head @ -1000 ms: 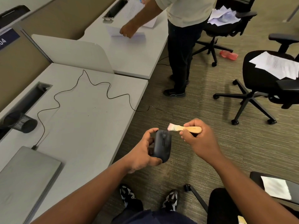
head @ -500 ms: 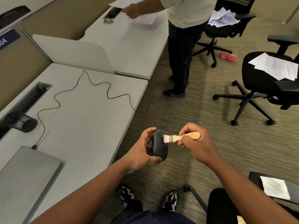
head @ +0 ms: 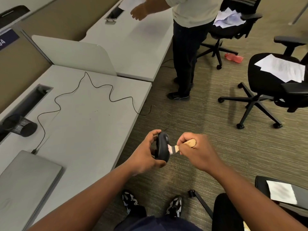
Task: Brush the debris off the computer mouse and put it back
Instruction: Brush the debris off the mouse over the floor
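Note:
My left hand [head: 144,155] grips a black wired computer mouse [head: 163,147], turned on edge over the carpet just off the desk's right edge. My right hand [head: 196,150] is closed around the wooden handle of a small brush [head: 181,145]. The brush's pale bristles touch the mouse's right side. The mouse's thin black cable [head: 110,95] snakes back across the grey desk [head: 86,124] toward a closed laptop.
A closed grey laptop [head: 25,180] lies at the desk's near left, a black mesh cup [head: 21,125] on its side behind it. Another person [head: 188,47] stands at the far desk. Office chairs with papers [head: 280,77] stand to the right on the carpet.
The brush has swept down the mouse from its top end to its lower right side. My left hand has turned the mouse more on edge. The other person has lifted papers off the far desk.

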